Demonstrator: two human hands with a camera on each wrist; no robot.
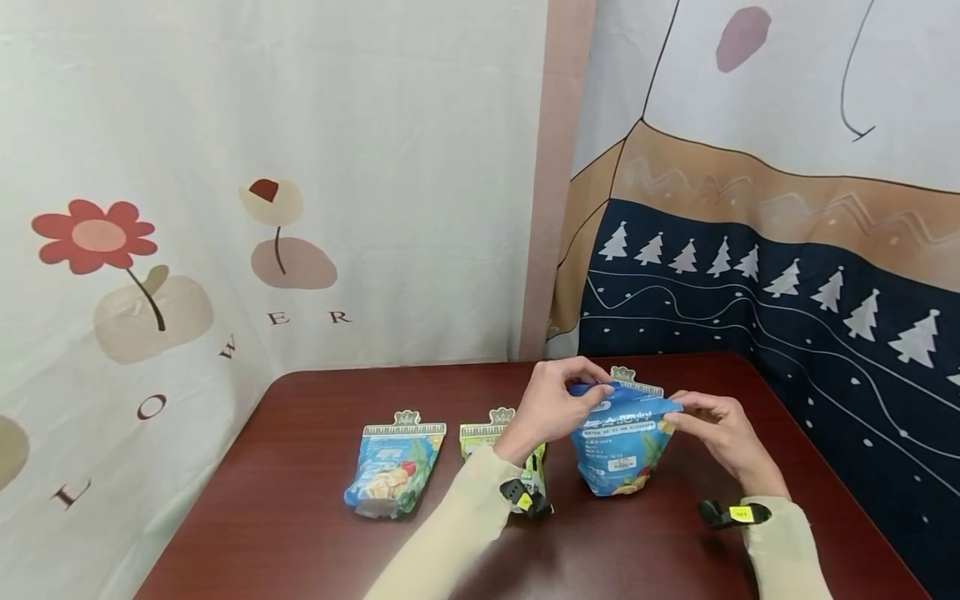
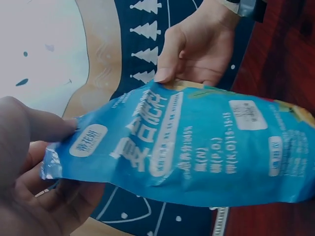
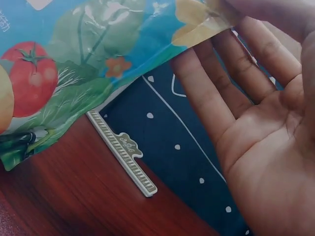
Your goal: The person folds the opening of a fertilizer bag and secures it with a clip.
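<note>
A blue fertilizer bag [image 1: 618, 454] stands above the right part of the table, held up by both hands at its top. My left hand [image 1: 553, 407] pinches the upper left corner between thumb and fingers. With thumb and fingers, my right hand [image 1: 723, 433] grips the opposite top corner. White lettering and a small label show on the bag's face [image 2: 206, 147] in the left wrist view. Vegetable pictures cover the other side [image 3: 78, 64] in the right wrist view. Behind the bag, a long sealing clip [image 3: 123, 152] with a crown-shaped top lies on the table.
Another blue bag [image 1: 393, 471] with a clip [image 1: 406, 425] across its top lies at the left on the dark red table [image 1: 300, 467]. Between the two blue bags is a green bag [image 1: 537, 475], also clipped, partly hidden by my left arm. Printed curtains hang behind the table.
</note>
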